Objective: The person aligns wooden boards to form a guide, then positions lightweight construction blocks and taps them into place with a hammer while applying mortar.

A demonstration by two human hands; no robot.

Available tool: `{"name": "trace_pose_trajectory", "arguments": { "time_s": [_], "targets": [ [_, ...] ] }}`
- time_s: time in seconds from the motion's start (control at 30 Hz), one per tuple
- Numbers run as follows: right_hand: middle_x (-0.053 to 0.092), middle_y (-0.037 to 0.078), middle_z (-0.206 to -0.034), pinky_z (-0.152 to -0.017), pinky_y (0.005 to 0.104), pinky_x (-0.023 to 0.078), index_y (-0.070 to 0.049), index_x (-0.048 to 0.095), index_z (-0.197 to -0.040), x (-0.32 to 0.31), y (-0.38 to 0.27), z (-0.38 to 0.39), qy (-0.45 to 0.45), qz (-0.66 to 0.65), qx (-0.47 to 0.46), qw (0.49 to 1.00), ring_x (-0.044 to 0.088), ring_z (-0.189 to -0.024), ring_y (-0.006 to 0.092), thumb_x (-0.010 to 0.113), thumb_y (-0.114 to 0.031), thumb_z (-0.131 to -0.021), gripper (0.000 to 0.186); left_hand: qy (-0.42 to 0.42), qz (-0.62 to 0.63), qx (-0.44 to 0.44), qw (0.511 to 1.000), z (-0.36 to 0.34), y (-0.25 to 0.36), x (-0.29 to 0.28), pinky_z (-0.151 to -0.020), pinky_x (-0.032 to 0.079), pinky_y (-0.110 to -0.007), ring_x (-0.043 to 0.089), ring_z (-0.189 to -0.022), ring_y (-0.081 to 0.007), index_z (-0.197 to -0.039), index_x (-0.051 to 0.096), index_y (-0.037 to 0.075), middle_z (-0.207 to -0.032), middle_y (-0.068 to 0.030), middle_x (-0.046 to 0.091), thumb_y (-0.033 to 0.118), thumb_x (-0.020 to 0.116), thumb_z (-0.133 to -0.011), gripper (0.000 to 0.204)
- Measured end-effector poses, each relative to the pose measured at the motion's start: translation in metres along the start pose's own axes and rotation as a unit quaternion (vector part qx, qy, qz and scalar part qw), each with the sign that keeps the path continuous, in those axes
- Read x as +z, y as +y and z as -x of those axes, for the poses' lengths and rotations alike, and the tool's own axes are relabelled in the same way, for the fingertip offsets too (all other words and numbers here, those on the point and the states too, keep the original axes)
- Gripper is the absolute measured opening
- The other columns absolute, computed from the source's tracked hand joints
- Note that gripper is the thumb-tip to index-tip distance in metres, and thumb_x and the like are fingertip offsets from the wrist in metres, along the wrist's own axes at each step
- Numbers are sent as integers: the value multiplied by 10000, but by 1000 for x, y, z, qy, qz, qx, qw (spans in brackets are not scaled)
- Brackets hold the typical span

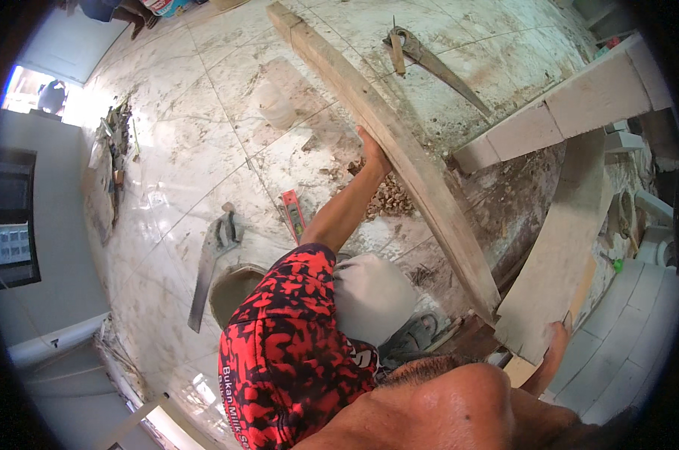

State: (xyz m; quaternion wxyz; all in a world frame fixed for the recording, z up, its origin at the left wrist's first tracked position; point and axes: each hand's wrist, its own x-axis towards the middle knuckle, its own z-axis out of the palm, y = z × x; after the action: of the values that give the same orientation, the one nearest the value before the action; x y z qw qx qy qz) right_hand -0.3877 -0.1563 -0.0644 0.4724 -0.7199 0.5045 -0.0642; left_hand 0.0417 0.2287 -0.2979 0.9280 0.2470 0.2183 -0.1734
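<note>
A long, thick wooden beam (396,154) slants from the far middle down toward me, above the dirty tiled floor. My left hand (373,152) grips its left side near the middle; the thumb shows, while the other fingers are mostly hidden. To the right leans a wide, pale wooden board (561,255). Its near end is held by my right hand (555,349), closed round the right edge, with only part of the fingers showing. Wood chips (392,199) lie on the floor under the beam, close to my left hand.
A handsaw (213,259) lies left, beside a round bucket (234,289) and a red spirit level (292,210). Another handsaw (444,71) lies beyond the beam. A low block wall (564,116) stands right. A plastic container (273,105) and debris (114,150) are farther left. A person's feet (141,22) show far left.
</note>
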Motion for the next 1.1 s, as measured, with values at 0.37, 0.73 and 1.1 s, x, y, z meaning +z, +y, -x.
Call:
{"name": "trace_pose_trajectory", "arguments": {
  "time_s": [0.37, 0.73, 1.1],
  "targets": [
    [572, 34, -904, -582, 219, 416, -11, 465, -1264, 6, -9, -2, 29, 43, -18, 999, 520, -707, 117, 468, -127, -727, 549, 60, -44, 55, 996, -19, -11, -54, -1053, 240, -481, 303, -1266, -343, -1385, 280, 112, -1411, -112, 315, 719, 162, -833, 829],
    [559, 43, -804, -533, 243, 412, -14, 489, -1216, -30, -9, -3, -5, -42, -38, 998, 498, -601, 126, 464, -87, -690, 531, 256, -303, 102, 912, -25, -9, -38, -926, 387, -465, 462, -1126, -346, -1282, 389, -43, -1291, -181, 445, 625, 317, -875, 785],
    [600, 180, -1011, -811, 345, 445, 9, 473, -1220, -90, -36, 109, -6, 158, -94, 983, 581, -895, 275, 501, -148, -683, 560, -96, -577, -15, 811, 57, 68, -3, -527, 516, -264, 633, -662, -167, -1041, 579, -29, -833, -99, 626, 260, 523, -887, 332]
  ]
}}
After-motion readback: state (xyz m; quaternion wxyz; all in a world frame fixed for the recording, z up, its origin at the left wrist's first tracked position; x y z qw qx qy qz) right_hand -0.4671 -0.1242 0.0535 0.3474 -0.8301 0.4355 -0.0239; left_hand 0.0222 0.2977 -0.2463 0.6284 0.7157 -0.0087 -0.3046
